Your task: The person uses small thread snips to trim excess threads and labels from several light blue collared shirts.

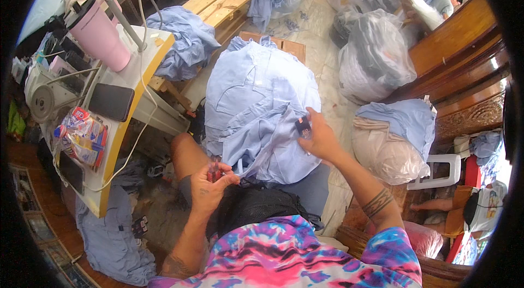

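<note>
A pile of light blue garments (262,108) lies over my lap and a wooden stool in front of me. My right hand (319,138) pinches the edge of the top garment and holds a small dark tag (303,127) against the cloth. My left hand (212,184) is closed around a small red tool (214,171), held low beside my left knee, just left of the pile.
A sewing table (125,119) at left carries a pink cup (101,34), a dark phone (111,101) and a snack bag (82,135). More blue cloth lies on the wooden bench (218,4) and floor. Filled plastic bags (374,53) stand at right. Another person sits at lower right.
</note>
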